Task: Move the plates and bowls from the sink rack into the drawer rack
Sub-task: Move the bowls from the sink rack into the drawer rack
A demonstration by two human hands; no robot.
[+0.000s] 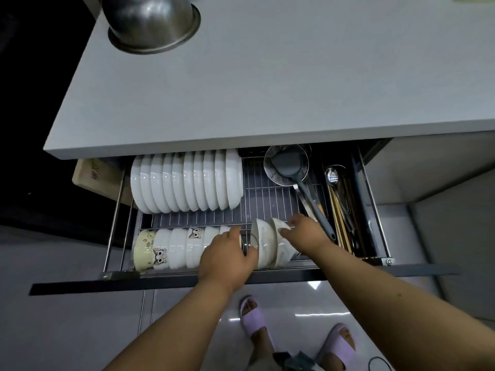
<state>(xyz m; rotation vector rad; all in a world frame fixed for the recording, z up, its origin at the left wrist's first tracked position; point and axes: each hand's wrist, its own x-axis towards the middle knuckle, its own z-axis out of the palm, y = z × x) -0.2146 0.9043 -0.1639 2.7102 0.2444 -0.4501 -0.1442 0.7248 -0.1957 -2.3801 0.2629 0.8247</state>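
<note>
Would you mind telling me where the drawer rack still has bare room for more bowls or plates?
Bare wire grid lies between the upright white plates and the round wire skimmer, running forward to the bowl row. The front row is crowded: white bowls on edge, with left hand and right hand on the last two bowls. The utensil compartment is full.

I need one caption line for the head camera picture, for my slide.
Left hand and right hand set white bowls on edge in the front row of the open drawer rack, behind which stand white plates.
</note>
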